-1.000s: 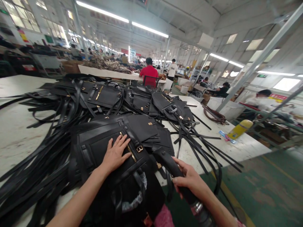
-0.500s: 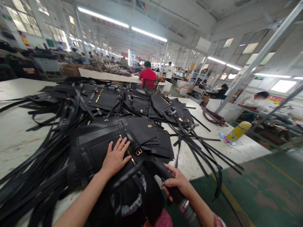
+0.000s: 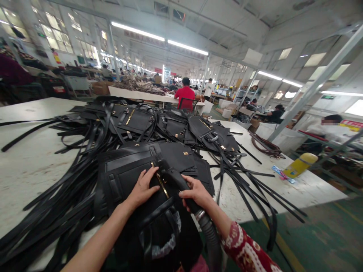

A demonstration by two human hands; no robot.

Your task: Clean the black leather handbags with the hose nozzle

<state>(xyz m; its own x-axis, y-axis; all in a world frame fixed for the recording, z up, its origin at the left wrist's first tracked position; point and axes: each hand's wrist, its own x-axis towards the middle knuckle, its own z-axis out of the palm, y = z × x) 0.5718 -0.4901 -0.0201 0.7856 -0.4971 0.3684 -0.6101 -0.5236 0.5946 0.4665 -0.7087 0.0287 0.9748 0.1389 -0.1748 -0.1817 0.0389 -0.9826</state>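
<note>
A black leather bag [image 3: 127, 175] lies flat before me on a stack of similar black pieces. Across its front panel runs a gold zipper [image 3: 161, 183]. My left hand [image 3: 145, 187] rests on the panel beside this zipper, fingers spread. My right hand [image 3: 195, 193] is wrapped around a black hose nozzle [image 3: 177, 179], from which a ribbed grey hose [image 3: 211, 236] trails down toward me. The nozzle's tip is over the bag's strap and buckle area, close to the zipper; whether it touches cannot be made out. Clear plastic wrap [image 3: 164, 247] covers part of the bag's handle.
More black bags with gold zippers [image 3: 138, 120] are heaped across the white table [image 3: 306, 189]. Long black straps [image 3: 252, 185] spill over its right edge. A yellow bottle [image 3: 301, 165] and coiled brown straps [image 3: 265, 145] stand at right. A person in red [image 3: 184, 92] sits beyond.
The nozzle in my right hand has moved up and forward, from beside the bag to over its panel near the zipper. My left hand stays on the bag. The camera view has shifted slightly.
</note>
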